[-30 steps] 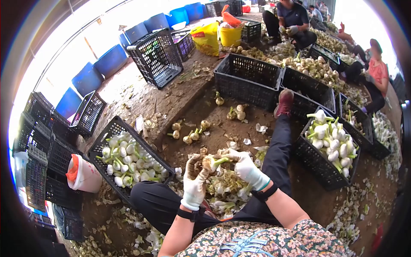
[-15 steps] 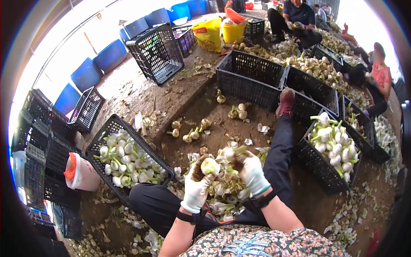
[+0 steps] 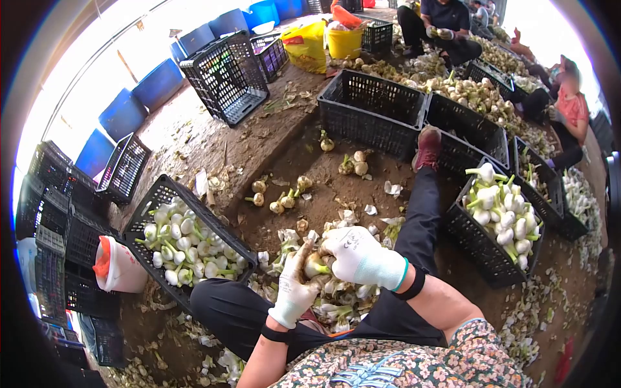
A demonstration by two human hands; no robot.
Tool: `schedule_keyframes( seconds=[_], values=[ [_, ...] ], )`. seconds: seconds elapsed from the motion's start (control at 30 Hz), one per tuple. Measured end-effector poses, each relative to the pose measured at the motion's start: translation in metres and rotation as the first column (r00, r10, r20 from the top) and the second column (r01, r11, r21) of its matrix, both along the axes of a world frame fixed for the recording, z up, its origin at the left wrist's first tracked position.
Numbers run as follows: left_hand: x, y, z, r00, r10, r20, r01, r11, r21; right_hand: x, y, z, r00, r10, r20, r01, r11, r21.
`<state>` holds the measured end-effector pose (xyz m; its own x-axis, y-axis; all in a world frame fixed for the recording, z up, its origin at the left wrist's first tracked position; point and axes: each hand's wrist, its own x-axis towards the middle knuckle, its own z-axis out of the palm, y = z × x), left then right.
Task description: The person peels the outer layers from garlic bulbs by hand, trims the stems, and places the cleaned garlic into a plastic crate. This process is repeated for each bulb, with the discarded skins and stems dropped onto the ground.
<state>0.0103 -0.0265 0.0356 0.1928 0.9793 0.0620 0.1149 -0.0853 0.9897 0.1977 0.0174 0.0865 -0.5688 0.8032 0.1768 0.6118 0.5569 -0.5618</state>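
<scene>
The left hand (image 3: 294,286) and the right hand (image 3: 359,256) are both holding one bulb (image 3: 315,266) tight between them. The bulb is hanging just above a pile of peels (image 3: 343,292) between the legs, near a crate (image 3: 155,200).

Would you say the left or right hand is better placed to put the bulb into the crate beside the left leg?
Probably left: the left hand grips the bulb and lies nearer that crate; the right hand only covers it.

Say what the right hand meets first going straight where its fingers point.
The right hand touches the bulb; just past it, probably the left hand gripping that bulb, though depth is unclear.
</scene>
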Motion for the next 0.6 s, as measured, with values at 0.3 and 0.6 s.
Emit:
schedule_keyframes(
  seconds=[0.3, 0.6],
  values=[
    [0.009, -0.002, -0.001, 0.939, 0.121, 0.321, -0.074, 0.985, -0.156, -0.007, 0.002, -0.022, 0.991, -0.131, -0.015, 0.132, 0.99, 0.049],
    [0.005, 0.003, -0.018, 0.875, 0.313, 0.368, -0.289, 0.95, -0.12, -0.009, 0.006, -0.072, 0.911, -0.339, -0.233, 0.328, 0.941, -0.086]
  ],
)
